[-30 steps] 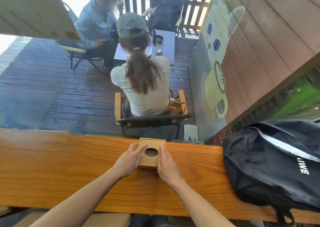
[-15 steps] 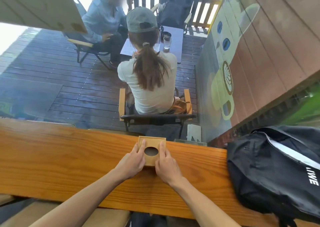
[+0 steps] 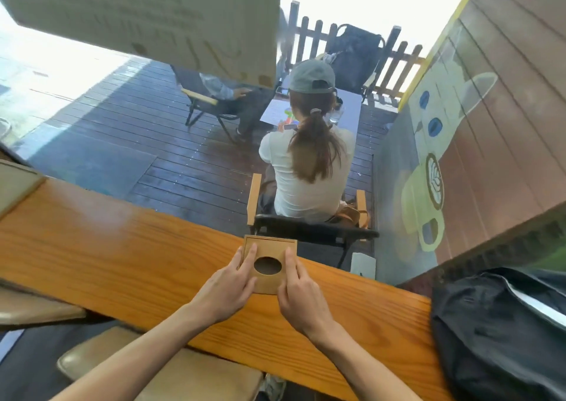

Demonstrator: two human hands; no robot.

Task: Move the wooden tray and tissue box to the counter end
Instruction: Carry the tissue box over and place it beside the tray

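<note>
Along the far edge of the wooden counter (image 3: 128, 266), hard against the window glass, sits the wooden tissue box (image 3: 270, 258), square, with a dark oval opening in its lid; to its right, well apart, a black backpack (image 3: 502, 333) lies slumped over the counter's right end, filling that stretch of the surface; to the left the board runs bare toward a pale block at its far corner; beyond the glass a person in a grey cap (image 3: 309, 155) sits on a folding chair on the dark decking; a cushioned stool (image 3: 171, 373) shows below the counter's near edge. The left hand (image 3: 228, 281) presses its fingers flat and nearly straight on the box's left side and lid; the right hand (image 3: 298, 290) does likewise on the right, fingers resting beside the opening; neither hand is curled closed; the box rests on the counter between them.
</note>
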